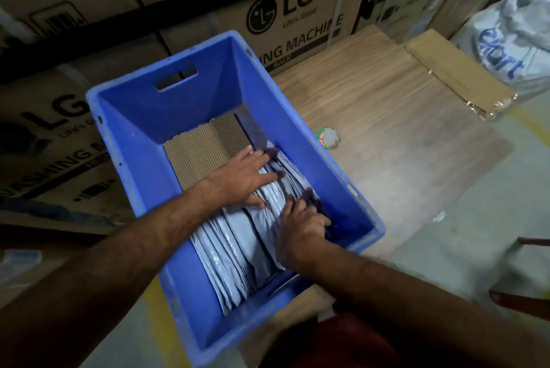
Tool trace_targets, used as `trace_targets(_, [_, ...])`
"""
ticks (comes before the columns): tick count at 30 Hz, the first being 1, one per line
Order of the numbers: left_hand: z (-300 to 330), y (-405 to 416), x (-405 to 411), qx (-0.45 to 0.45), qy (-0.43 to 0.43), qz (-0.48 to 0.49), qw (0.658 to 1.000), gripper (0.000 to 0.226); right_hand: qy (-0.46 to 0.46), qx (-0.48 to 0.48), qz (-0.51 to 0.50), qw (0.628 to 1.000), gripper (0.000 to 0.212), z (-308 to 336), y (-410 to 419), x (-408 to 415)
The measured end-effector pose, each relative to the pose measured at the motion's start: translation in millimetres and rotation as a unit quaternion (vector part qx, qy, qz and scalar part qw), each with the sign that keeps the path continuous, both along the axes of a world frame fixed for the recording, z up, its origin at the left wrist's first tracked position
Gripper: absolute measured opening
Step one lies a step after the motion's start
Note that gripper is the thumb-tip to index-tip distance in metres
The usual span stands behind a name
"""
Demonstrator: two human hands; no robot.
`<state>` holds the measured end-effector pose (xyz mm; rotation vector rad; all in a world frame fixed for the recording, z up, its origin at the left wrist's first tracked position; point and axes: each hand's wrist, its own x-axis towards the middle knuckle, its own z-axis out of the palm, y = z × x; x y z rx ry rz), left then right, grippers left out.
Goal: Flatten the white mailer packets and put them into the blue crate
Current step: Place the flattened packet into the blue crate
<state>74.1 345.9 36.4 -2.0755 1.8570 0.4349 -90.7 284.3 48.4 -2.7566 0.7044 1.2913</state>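
Both arms reach down into the blue crate (262, 93), which sits on the floor just in front of the person. Right hand (300, 226) is at the near right side of the crate, fingers curled down over the right edge of the mailer packets (235, 248), tips tucked between the stack and the crate's right wall; looks like it is gripping that edge to shove or square the stack, though fingertips are in shadow so the exact grip is hard to read. Left hand (242, 175) lies further in, palm down, fingers straight and spread, pressing flat on top of the packets, probably to squeeze air out and keep them lying low. The packets are already inside the crate, a wrinkled overlapping pile along the right half of the bottom, running from the near wall toward the middle. Count cannot be told. Left and far part of the bottom shows a ribbed cardboard sheet (196, 156), bare of packets. Judged stage: packing down, not yet finished smoothing. Beyond the crate to the right, a wooden board (387, 117) on the floor with a small crumpled wrapper (328, 137) on it, then flattened cardboard (458, 72), a white printed sack (512, 49), and stacked appliance boxes (297, 16) at the back.
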Motion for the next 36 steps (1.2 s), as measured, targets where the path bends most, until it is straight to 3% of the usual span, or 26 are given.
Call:
trace_targets(4, [14.8,19.8,6.0,0.006,0.028,0.058,0.998,0.112,0.002,0.027,0.014,1.0,0.085,2.8,17.3,2.3])
trace_targets(8, [22.5,54.0,15.7,0.102,0.023,0.069,0.992,0.162,0.039,0.059,0.024,0.997,0.12,0.4,22.2,4.8])
trace_targets(10, [19.5,61.0,12.4,0.124,0.001,0.074,0.99,0.171,0.055,0.062,0.027,0.996,0.128,2.6,18.7,5.3])
trace_targets(14, [13.9,50.9,5.4,0.085,-0.024,0.076,0.993,0.163,0.011,0.048,0.029,0.998,0.117,1.6,28.7,5.7])
trace_targets(17, [12.4,39.7,2.3,0.067,-0.022,0.09,0.993,0.154,0.034,0.064,0.014,0.997,0.142,4.5,39.0,8.0])
trace_targets(20, [13.1,38.4,-7.0,0.062,-0.042,0.14,0.987,0.157,0.036,0.038,0.028,0.998,0.15,2.7,36.4,10.5])
trace_targets(24, [18.9,49.6,-48.0,0.094,-0.089,0.326,0.936,0.134,0.021,0.01,0.078,0.997,0.136,1.5,24.7,7.3])
trace_targets(27, [16.6,58.4,-84.5,0.149,-0.03,0.456,0.877,0.119,0.033,0.024,0.123,0.992,0.132,12.3,6.0,7.1])
trace_targets(32, [14.2,52.7,-117.4,0.17,0.057,0.543,0.821,0.111,0.019,0.059,0.146,0.987,0.13,12.1,-15.1,3.0])
trace_targets(36, [23.7,42.6,-130.0,0.174,0.069,0.541,0.82,0.111,-0.005,0.052,0.178,0.983,0.128,14.2,-15.7,-2.2])
